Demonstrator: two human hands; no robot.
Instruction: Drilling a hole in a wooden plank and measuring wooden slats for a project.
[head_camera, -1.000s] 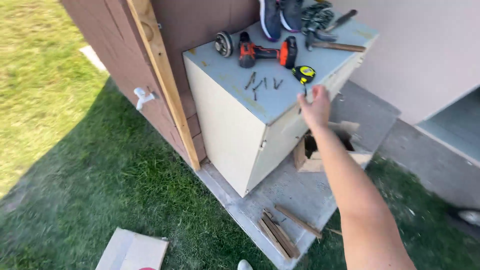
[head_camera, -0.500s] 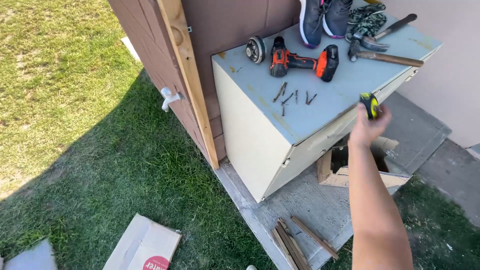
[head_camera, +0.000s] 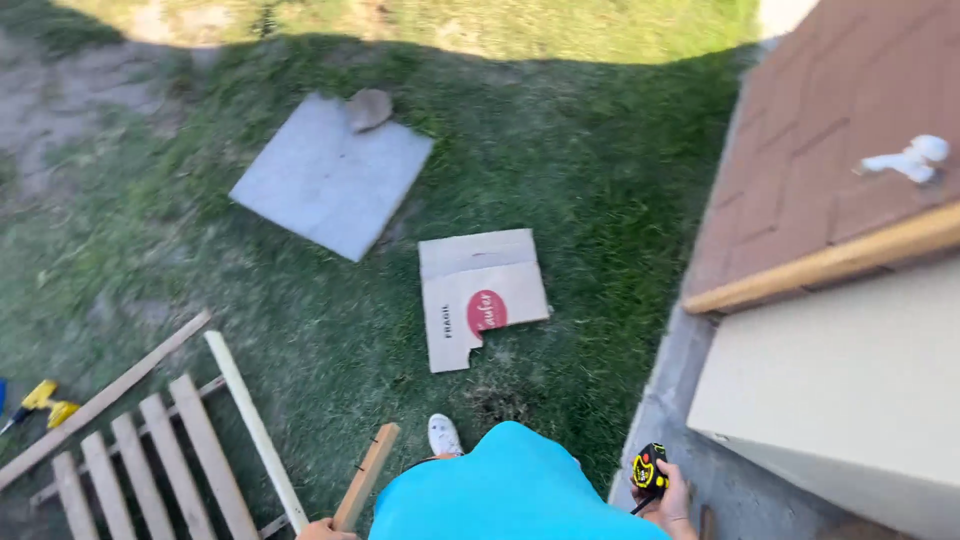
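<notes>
Seen from above, a person in a bright turquoise top (head_camera: 510, 490) stands on shaded grass (head_camera: 300, 330), one white shoe (head_camera: 443, 435) showing just ahead of the top. The right hand (head_camera: 668, 502), at the top's right edge, is closed round a yellow-and-black tape measure (head_camera: 650, 468), fingers wrapped under its case. The left hand (head_camera: 322, 528) shows only as a sliver at the bottom edge (how its fingers stand cannot be told); it meets the lower end of a short pale wooden batten (head_camera: 367, 476) that rises at a slant just left of the top. Further left of the top lies a slatted frame of pale timber (head_camera: 150, 450), flat on the grass, with a small yellow tool (head_camera: 40, 400) beyond it near the picture's left edge. Ahead of the shoe rests a flattened brown cardboard sheet with a red round mark (head_camera: 480, 295), and beyond that a grey square slab (head_camera: 330, 180). Right of the top stands a cream cabinet (head_camera: 850, 390) on a concrete strip (head_camera: 670, 400), against a reddish-brown panelled wall (head_camera: 830, 150).
</notes>
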